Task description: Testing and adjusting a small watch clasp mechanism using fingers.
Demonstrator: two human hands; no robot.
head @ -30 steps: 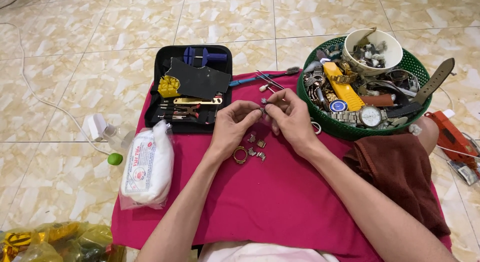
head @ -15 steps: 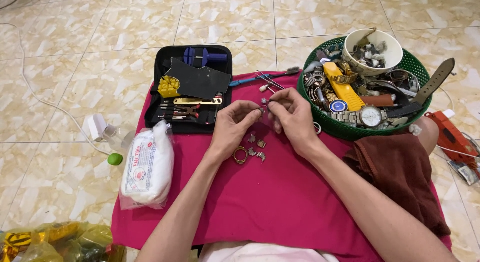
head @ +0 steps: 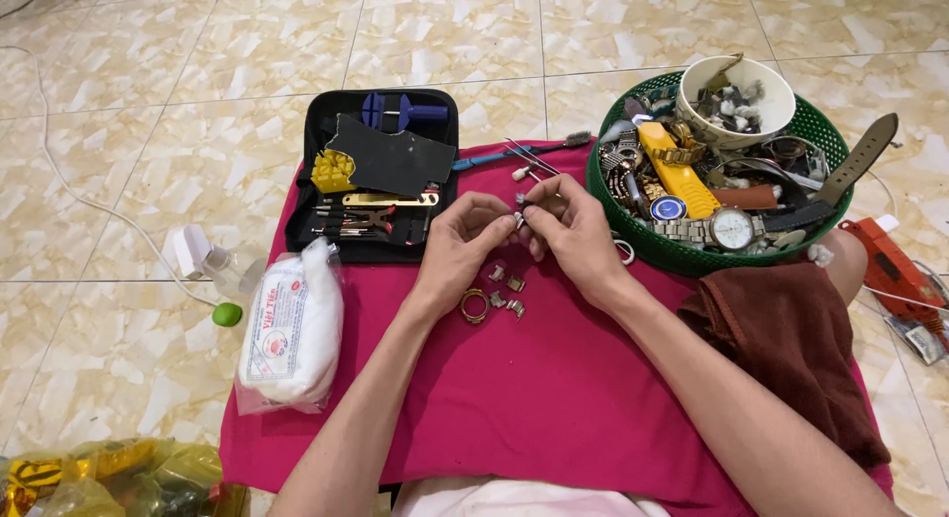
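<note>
My left hand [head: 463, 248] and my right hand [head: 571, 230] meet over a magenta cloth [head: 554, 398], fingertips pinched together on a small metal watch-band link [head: 520, 217]. Just below the hands, several loose metal links [head: 506, 290] and a gold ring-shaped part [head: 474, 304] lie on the cloth. What exactly sits between the fingertips is mostly hidden by the fingers.
An open black tool case [head: 374, 176] lies at the far left of the cloth. A green basket [head: 682, 255] with watches, straps and a white bowl [head: 736, 97] sits far right. A white bag [head: 292, 324] lies left; a brown cloth [head: 791, 349] lies right. Tiled floor surrounds.
Both hands have stayed in place, with only small finger movements on the link.
</note>
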